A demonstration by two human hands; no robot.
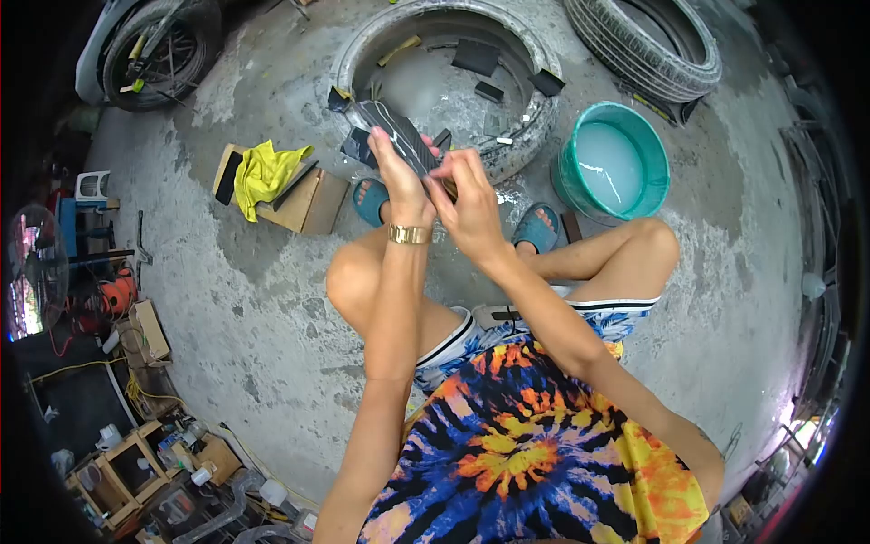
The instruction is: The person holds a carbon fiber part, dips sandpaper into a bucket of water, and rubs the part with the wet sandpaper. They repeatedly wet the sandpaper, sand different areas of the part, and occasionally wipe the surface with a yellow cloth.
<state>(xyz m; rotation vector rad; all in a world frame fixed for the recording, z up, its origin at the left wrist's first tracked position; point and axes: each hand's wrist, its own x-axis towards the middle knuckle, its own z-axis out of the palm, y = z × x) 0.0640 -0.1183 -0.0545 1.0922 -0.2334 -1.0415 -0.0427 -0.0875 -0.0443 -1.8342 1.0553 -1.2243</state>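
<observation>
Left hand [396,172] is wrapped round a dark rubber strip [399,134], prob. a piece of inner tube, held up above the knees and in front of the white-painted tire [535,109] lying flat on the concrete floor [263,290]. Right hand [462,195] is closed in a pinch at the strip's lower end, fingers working the edge; what exactly they grip is hidden. To do this well, I'd judge: keep the left-hand grip firm near the mid-section so the strip stays taut, work w/ the right fingertips close to the left thumb, and avoid twisting it. Strip looks matte black w/ pale scuff lines, flexible, flat, roughly rectangular. Tire is chalky and worn, w/ black rubber offcuts inside. Teal bucket [612,163] w/ milky water sits to the right; yellow cloth [263,172] is draped on a cardboard box [308,201] to the left.
</observation>
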